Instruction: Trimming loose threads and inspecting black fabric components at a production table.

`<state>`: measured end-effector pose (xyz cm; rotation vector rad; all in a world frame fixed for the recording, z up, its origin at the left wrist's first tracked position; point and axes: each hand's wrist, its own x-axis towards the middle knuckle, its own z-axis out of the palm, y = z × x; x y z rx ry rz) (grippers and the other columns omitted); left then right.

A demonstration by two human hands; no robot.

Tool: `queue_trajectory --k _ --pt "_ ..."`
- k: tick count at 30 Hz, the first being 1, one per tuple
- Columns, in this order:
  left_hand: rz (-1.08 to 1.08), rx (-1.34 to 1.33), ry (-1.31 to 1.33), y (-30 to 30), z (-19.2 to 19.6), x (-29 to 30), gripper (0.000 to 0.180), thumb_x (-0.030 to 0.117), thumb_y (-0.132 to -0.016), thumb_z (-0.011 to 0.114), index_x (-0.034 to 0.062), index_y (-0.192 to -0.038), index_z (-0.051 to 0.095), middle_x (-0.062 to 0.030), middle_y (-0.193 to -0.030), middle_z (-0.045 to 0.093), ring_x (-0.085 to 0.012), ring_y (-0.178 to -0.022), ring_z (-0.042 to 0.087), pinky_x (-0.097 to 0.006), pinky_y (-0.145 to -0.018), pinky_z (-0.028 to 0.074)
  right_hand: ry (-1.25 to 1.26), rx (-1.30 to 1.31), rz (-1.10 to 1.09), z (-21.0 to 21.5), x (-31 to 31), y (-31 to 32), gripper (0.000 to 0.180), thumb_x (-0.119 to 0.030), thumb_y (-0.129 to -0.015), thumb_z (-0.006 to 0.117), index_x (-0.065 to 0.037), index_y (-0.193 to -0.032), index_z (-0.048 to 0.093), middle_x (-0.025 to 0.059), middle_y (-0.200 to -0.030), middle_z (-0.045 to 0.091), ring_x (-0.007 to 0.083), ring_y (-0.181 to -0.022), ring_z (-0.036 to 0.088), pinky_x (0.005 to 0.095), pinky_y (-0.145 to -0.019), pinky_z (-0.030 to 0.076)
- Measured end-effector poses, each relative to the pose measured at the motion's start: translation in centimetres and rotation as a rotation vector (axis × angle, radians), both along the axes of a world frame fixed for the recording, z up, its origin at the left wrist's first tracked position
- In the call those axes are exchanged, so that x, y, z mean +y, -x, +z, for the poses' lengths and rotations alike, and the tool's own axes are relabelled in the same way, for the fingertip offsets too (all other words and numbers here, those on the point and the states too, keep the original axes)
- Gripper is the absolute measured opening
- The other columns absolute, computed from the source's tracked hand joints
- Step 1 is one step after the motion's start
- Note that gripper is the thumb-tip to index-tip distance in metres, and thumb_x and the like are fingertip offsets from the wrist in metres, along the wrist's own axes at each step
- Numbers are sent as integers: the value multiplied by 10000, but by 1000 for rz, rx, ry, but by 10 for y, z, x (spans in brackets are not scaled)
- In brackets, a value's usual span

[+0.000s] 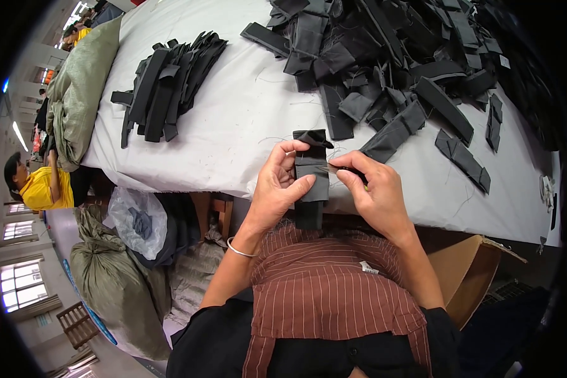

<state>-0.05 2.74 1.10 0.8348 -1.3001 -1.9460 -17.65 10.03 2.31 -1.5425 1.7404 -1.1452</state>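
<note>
Apron: brown pin-striped cloth apron (334, 296) across the person's lap, nearest the lens, with a small white tag sewn on it.
Left hand: left hand (277, 189) clamped on a folded black fabric strip (313, 179), thumb across its front, fingers curled round its left edge; a thin silver bangle (239, 250) sits on the wrist.
Right hand: right hand (375, 189) pinched shut on a small metal tool (334, 169), its tip touching the strip's right edge; what kind of tool cannot be told.
Strip position: held upright between both hands, at the near edge of the white cloth-covered table (246, 113), its lower end hanging below that edge.
Sorted stack: neat pile of black fabric strips (167, 85) on the table's left part, well apart from the hands.
Loose heap: jumbled mass of black fabric pieces (390, 63) over the far right of the table.
Box: open brown cardboard carton (466, 277) just beside the right forearm.
Floor, left: grey-green woven sacks (116, 290) and a clear plastic bag (138, 220) under the table edge.
Other person: someone in a yellow shirt (44, 189) at far left.
</note>
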Motion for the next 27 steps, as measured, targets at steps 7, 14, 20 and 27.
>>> queue_trajectory --k 7,14,20,27 --pt "-44 -9 16 -1 -6 1 540 -60 -809 648 49 -1282 413 -109 -1168 575 -121 -1031 568 -247 -873 482 4 55 -11 2 -4 -9 96 -109 -835 626 -75 -925 628 60 -811 669 266 -665 624 360 -577 465" --pt "-78 -19 64 2 -5 2 520 -83 -817 602 34 -1285 409 -56 -1155 558 -77 -1020 544 -217 -875 446 18 24 13 1 -7 -11 91 -113 -833 629 -80 -917 642 70 -838 682 270 -696 647 360 -588 482" --pt "-88 -43 73 2 -5 3 514 -82 -809 596 31 -1278 421 -57 -1158 557 -81 -1028 543 -217 -874 443 49 23 6 -2 -8 -14 72 -110 -836 625 -79 -894 654 70 -820 684 266 -688 649 347 -574 480" --pt "-101 -16 58 1 0 4 506 -87 -798 583 17 -1267 423 -79 -1149 558 -94 -1022 550 -230 -874 457 22 -264 -53 -7 -7 -6 119 -100 -829 651 -69 -943 661 66 -756 656 218 -638 619 311 -598 474"
